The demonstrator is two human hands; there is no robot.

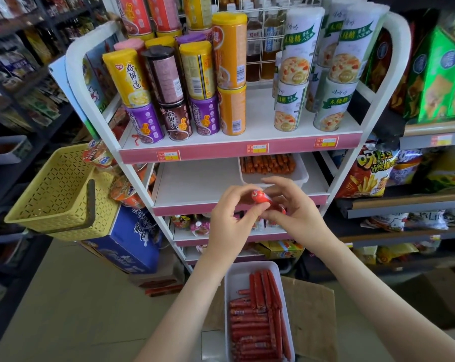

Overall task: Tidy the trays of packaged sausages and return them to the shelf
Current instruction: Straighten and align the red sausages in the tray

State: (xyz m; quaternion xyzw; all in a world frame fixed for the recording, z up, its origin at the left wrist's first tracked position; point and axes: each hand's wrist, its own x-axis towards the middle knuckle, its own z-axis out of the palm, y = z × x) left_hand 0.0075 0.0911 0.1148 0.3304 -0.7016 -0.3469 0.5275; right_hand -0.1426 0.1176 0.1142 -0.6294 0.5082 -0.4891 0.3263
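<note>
Both my hands are raised in front of the white shelf unit (200,178) and hold a small bundle of red packaged sausages (260,198) end-on to me. My left hand (230,218) pinches the bundle from the left. From the right, my right hand (294,207) curls round it. Below, a white tray (235,280) with several red sausages (257,325) rests on a cardboard box (312,317). A second white tray (300,176) of sausages sits on the right of the middle shelf.
Stacked cans of porridge (174,95) fill the top shelf. A yellow basket (56,194) hangs to the left over a blue carton (132,241). Snack bags (370,173) line the shelves at right. The left part of the middle shelf is bare.
</note>
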